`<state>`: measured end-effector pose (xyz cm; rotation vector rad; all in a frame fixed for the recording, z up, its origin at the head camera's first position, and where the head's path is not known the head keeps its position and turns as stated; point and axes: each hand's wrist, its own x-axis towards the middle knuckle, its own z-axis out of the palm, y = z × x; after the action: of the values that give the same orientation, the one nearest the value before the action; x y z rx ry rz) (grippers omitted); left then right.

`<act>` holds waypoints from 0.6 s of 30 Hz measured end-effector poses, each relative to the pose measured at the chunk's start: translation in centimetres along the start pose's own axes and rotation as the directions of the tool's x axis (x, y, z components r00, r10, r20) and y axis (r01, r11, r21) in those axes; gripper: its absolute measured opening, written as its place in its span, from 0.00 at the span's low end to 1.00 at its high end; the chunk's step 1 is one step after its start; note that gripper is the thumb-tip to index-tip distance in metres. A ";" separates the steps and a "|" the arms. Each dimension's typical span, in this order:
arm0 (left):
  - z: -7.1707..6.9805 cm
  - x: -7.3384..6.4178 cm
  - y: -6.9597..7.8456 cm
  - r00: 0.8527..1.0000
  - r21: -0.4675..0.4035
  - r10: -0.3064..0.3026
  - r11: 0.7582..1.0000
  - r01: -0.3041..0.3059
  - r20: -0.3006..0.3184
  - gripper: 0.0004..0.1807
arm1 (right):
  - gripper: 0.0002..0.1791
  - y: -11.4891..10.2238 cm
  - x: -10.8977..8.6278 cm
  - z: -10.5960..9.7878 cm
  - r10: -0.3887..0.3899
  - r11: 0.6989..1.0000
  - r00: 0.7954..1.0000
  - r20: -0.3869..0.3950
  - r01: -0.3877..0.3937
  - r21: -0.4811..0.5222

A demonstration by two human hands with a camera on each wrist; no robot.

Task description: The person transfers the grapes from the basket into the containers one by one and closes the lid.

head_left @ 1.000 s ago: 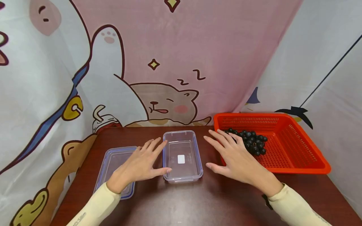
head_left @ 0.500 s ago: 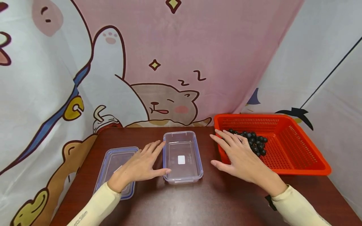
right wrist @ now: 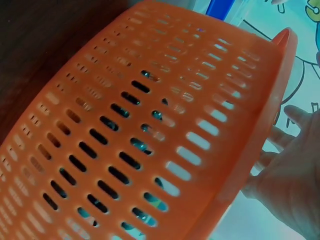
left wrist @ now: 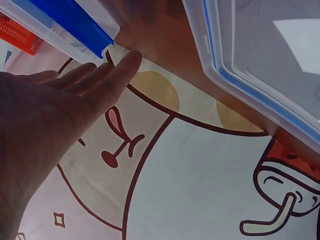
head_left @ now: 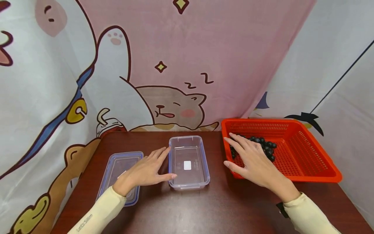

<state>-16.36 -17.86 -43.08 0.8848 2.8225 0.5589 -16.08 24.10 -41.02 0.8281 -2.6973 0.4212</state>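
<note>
My left hand [head_left: 147, 167] is spread with straight fingers beside the left wall of a clear plastic food container [head_left: 188, 164] that has blue edging. Its fingertips are right at the container's rim, and nothing is in its grip. Under that wrist lies a clear lid [head_left: 117, 174] with a blue seal, partly covered by the hand. My right hand [head_left: 252, 159], fingers extended, hovers over the near left rim of a red slotted basket [head_left: 306, 156]. Dark grapes [head_left: 270, 151] lie in the basket's left part, some hidden behind that hand. The right wrist view shows the fingers just outside the basket rim [right wrist: 250, 135].
Everything stands on a dark brown wooden table [head_left: 175, 211]. A printed cartoon cloth [head_left: 169, 48] hangs right behind the table's back edge and along both sides. A small white label [head_left: 187, 165] shows on the container's floor.
My right hand has moved right, away from the container, and now overlaps the basket's rim and the grapes. The left hand has stayed nearly still beside the container.
</note>
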 end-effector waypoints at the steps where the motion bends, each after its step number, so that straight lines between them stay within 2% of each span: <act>1: 0.1 0.0 0.0 1.000 -0.006 0.005 1.000 -0.005 0.001 0.61 | 0.46 0.1 -0.1 0.0 0.001 1.000 1.000 -0.001 -0.001 0.004; 11: 0.9 0.4 -0.8 1.000 -0.061 0.012 0.998 -0.012 0.003 0.58 | 0.42 1.5 -0.9 -0.5 0.082 0.995 0.996 0.033 -0.084 0.050; 18: 1.0 0.6 -1.3 1.000 -0.071 0.027 0.997 -0.026 0.005 0.58 | 0.42 2.4 -1.2 -0.4 0.088 0.996 0.995 0.041 -0.089 0.006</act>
<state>-17.33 -18.23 -44.52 0.9107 2.7704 0.6536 -16.46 26.76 -41.57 0.7287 -2.7794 0.4400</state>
